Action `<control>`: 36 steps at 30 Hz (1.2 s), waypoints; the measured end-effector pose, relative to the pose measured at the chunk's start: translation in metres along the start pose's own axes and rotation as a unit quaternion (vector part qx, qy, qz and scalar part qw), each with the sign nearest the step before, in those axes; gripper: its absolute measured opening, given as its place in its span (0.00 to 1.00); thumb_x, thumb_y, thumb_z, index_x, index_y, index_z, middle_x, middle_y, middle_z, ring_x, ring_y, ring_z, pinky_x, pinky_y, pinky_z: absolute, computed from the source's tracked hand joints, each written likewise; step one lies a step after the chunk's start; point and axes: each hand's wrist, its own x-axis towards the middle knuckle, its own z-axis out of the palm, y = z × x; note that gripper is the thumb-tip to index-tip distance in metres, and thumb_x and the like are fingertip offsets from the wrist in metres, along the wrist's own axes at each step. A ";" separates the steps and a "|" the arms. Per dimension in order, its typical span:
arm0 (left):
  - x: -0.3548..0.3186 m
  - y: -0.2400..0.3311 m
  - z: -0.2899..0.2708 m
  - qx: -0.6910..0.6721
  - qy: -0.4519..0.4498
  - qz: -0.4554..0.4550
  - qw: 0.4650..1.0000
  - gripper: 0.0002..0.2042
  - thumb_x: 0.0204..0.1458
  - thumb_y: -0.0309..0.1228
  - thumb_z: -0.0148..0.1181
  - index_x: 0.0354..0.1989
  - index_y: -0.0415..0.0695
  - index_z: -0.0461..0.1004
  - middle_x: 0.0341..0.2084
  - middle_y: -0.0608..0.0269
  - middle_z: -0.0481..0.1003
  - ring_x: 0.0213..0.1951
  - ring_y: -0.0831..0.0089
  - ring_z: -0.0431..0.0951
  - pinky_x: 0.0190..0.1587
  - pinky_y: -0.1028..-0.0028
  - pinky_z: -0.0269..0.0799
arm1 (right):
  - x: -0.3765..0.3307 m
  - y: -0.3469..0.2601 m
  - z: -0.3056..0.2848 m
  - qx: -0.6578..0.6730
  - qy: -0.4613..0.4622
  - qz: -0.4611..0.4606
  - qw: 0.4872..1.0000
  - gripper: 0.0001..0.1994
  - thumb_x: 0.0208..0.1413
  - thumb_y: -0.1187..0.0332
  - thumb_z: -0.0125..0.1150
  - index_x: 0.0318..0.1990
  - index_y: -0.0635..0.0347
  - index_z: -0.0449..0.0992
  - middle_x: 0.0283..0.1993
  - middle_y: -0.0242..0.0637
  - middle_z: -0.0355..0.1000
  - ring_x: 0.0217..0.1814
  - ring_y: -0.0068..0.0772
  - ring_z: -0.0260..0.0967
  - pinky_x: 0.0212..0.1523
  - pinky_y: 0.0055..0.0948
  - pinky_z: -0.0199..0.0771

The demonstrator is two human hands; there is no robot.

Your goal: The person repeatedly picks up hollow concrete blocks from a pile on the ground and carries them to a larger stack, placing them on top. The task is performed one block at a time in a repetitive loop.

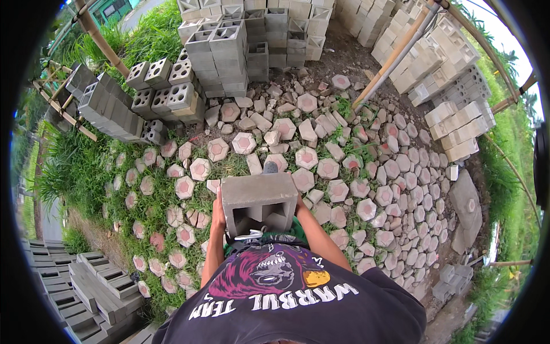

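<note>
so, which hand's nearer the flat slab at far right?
Right. The right hand is left of the flat slab; the left hand is farther left, across the concrete block.

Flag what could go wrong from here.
Trip: the block could hide footing, and the paving stones sit unevenly, with grass between some.
Drop: the left hand and right hand hold the block by opposite sides; a slip might land it on the feet.
</note>
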 end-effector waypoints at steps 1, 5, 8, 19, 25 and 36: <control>0.014 0.006 -0.004 -0.005 -0.009 -0.001 1.000 0.36 0.60 0.59 0.32 0.50 0.33 0.72 0.43 0.55 0.76 0.45 0.69 0.71 0.54 0.70 0.61 | 0.019 -0.008 0.001 -0.009 -0.003 0.002 1.000 0.32 0.59 0.38 0.43 0.57 0.57 0.69 0.54 0.35 0.69 0.54 0.30 0.66 0.56 0.31 0.65; 0.092 0.022 -0.006 -0.103 0.034 0.010 0.994 0.36 0.61 0.58 0.32 0.50 0.34 0.72 0.42 0.57 0.76 0.44 0.69 0.71 0.53 0.70 0.62 | 0.076 -0.073 0.062 -0.091 -0.009 -0.005 0.996 0.35 0.57 0.36 0.42 0.56 0.59 0.69 0.53 0.36 0.70 0.53 0.29 0.66 0.56 0.30 0.64; 0.153 0.063 0.014 -0.082 0.038 0.039 0.995 0.36 0.60 0.58 0.32 0.50 0.34 0.72 0.42 0.56 0.76 0.43 0.69 0.71 0.52 0.70 0.62 | 0.133 -0.131 0.081 -0.151 0.008 -0.039 0.988 0.38 0.57 0.35 0.41 0.59 0.60 0.67 0.56 0.38 0.68 0.56 0.31 0.65 0.58 0.30 0.62; 0.286 0.193 0.108 0.045 0.048 0.117 0.991 0.37 0.59 0.60 0.32 0.50 0.34 0.72 0.43 0.56 0.75 0.42 0.69 0.70 0.51 0.69 0.62 | 0.247 -0.265 0.045 -0.028 0.039 -0.034 0.998 0.31 0.60 0.42 0.43 0.60 0.57 0.65 0.57 0.37 0.67 0.58 0.33 0.64 0.59 0.34 0.63; 0.361 0.211 0.131 0.120 -0.010 0.049 0.992 0.40 0.58 0.62 0.29 0.48 0.32 0.72 0.42 0.47 0.75 0.46 0.63 0.71 0.53 0.66 0.61 | 0.264 -0.303 0.028 0.018 0.081 -0.040 0.996 0.31 0.60 0.42 0.44 0.60 0.57 0.65 0.57 0.37 0.67 0.58 0.33 0.64 0.59 0.35 0.63; 0.499 0.299 0.176 0.202 -0.099 -0.017 0.974 0.41 0.56 0.64 0.30 0.46 0.31 0.72 0.44 0.40 0.74 0.49 0.54 0.71 0.55 0.63 0.59 | 0.364 -0.396 0.033 0.023 0.119 -0.061 0.991 0.30 0.60 0.44 0.45 0.60 0.57 0.65 0.57 0.38 0.67 0.58 0.34 0.64 0.59 0.36 0.64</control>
